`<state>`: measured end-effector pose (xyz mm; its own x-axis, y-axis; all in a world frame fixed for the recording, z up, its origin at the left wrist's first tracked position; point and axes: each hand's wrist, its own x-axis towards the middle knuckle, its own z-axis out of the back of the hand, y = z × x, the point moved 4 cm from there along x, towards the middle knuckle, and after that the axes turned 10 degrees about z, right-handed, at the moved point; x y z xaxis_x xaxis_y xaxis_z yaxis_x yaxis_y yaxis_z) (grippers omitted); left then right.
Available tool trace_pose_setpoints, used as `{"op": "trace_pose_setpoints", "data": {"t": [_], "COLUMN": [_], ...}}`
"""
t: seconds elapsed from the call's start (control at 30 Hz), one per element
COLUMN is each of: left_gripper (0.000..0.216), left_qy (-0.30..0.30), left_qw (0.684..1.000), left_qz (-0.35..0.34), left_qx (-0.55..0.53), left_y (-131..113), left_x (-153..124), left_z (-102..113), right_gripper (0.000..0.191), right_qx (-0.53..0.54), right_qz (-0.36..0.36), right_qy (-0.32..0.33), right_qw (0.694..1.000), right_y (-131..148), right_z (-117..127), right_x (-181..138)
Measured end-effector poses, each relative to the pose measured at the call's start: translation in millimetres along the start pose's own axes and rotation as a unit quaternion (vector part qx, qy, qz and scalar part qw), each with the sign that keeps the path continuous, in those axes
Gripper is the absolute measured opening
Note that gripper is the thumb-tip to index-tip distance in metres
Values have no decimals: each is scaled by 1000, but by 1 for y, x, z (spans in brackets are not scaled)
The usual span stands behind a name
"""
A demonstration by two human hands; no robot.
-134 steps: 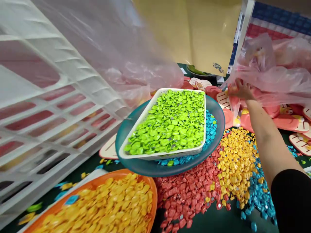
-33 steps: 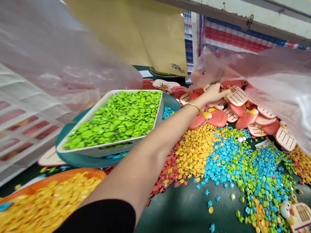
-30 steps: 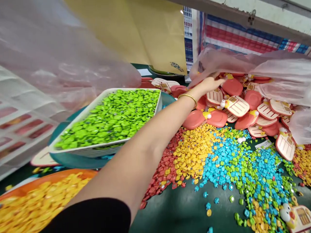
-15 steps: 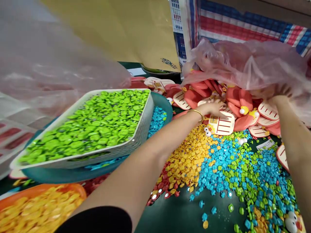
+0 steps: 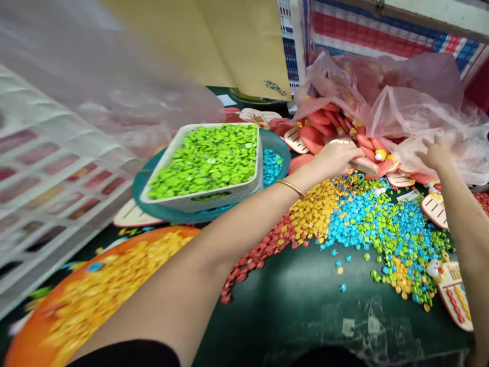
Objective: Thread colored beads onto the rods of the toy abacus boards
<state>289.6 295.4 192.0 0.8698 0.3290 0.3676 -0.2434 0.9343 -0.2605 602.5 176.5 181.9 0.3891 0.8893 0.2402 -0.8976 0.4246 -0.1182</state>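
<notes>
My left hand point(image 5: 338, 159), a gold bangle at its wrist, grips a slotted toy board point(image 5: 365, 165) that is tilted almost edge-on. More coral-backed boards point(image 5: 313, 138) with cream slotted faces and duck heads lie heaped behind it. At the right, my right hand point(image 5: 436, 154) has its fingers bent on a thin clear pinkish plastic bag point(image 5: 405, 114), which spills boards from its mouth. Below both hands spread small loose plastic pieces: yellow pieces point(image 5: 315, 211), blue pieces point(image 5: 349, 224), green pieces point(image 5: 385, 229) and red pieces point(image 5: 263, 247).
On the left, a white basket point(image 5: 202, 204) of green pieces sits in a teal basin point(image 5: 280, 145). An orange tray point(image 5: 28, 334) of yellow pieces is nearer me. A white crate point(image 5: 72, 244) stands far left. One board with beads point(image 5: 454, 293) lies at right on the green table point(image 5: 275, 306).
My left hand has lifted and tilted the board off the pile's front. My right hand's fingers, spread before, are now bent on the bag, which sits lower. The view has shifted, showing more table.
</notes>
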Motion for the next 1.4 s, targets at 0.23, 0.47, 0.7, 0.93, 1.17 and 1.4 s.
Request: {"op": "trace_pose_setpoints", "data": {"t": [0.23,0.47,0.7,0.93,1.17,1.4], "left_gripper": [12,36,60,61,49,43], "left_qy": [250,103,102,69,-14,-14], "left_qw": [967,983,953,961,951,951], "left_qz": [33,151,279,260,282,266], "left_qx": [-35,-25,-50,-70,-124,-156], "left_y": [-72,-134,-152,-149,-144,-139], "left_x": [-100,-262,-371,-368,-377,-375], "left_z": [56,-3,-83,-87,-80,-86], "right_gripper": [66,53,31,8,17,23], "right_qx": [432,646,379,296,335,455], "right_qz": [189,-78,93,248,245,121], "right_qy": [-26,56,-31,52,33,-53], "right_qw": [881,757,920,921,909,881], "right_y": [172,287,290,370,326,295], "right_z": [80,-20,-30,-54,-43,-48], "right_x": [-191,-384,-323,-219,-244,-313]}}
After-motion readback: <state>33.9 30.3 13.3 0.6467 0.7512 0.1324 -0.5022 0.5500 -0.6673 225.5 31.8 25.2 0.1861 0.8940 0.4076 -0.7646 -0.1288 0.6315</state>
